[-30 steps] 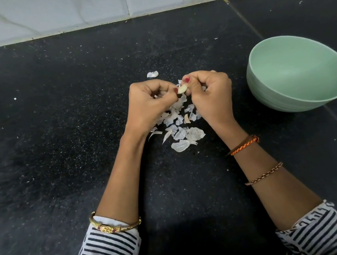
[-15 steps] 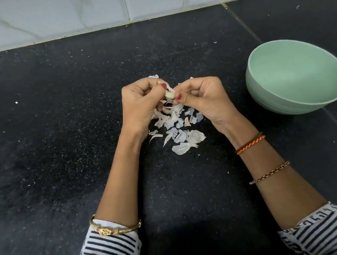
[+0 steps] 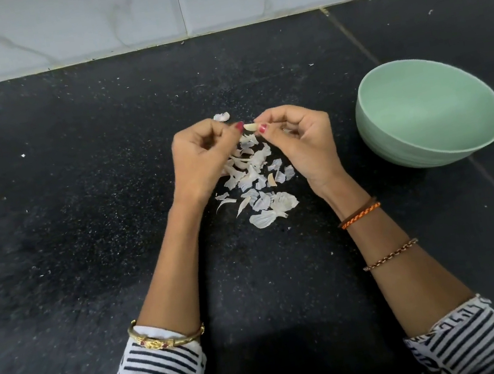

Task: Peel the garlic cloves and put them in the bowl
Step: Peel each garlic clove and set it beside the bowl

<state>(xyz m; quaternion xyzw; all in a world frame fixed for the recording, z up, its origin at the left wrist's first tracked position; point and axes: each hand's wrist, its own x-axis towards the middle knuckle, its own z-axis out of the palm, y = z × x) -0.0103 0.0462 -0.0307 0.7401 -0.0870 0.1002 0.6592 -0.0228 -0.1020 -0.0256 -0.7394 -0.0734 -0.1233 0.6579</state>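
Head view, garlic clove (image 3: 250, 126) pinched at the right hand (image 3: 298, 143) thumb and fingertip, left hand (image 3: 202, 158) fingers curled, thumb tip touching the clove's other end, above scattered skins (image 3: 254, 179), green bowl (image 3: 394, 144) well right on the black counter (image 3: 76, 181)

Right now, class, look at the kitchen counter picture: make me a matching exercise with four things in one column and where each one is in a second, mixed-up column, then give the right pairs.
Things
1. garlic clove
2. green bowl
3. pile of garlic skins
4. gold bangle

Places
A. on the counter below the hands
B. on the left forearm
C. pinched between the fingertips of both hands
D. on the counter to the right of the right hand

Pairs: 1-C, 2-D, 3-A, 4-B
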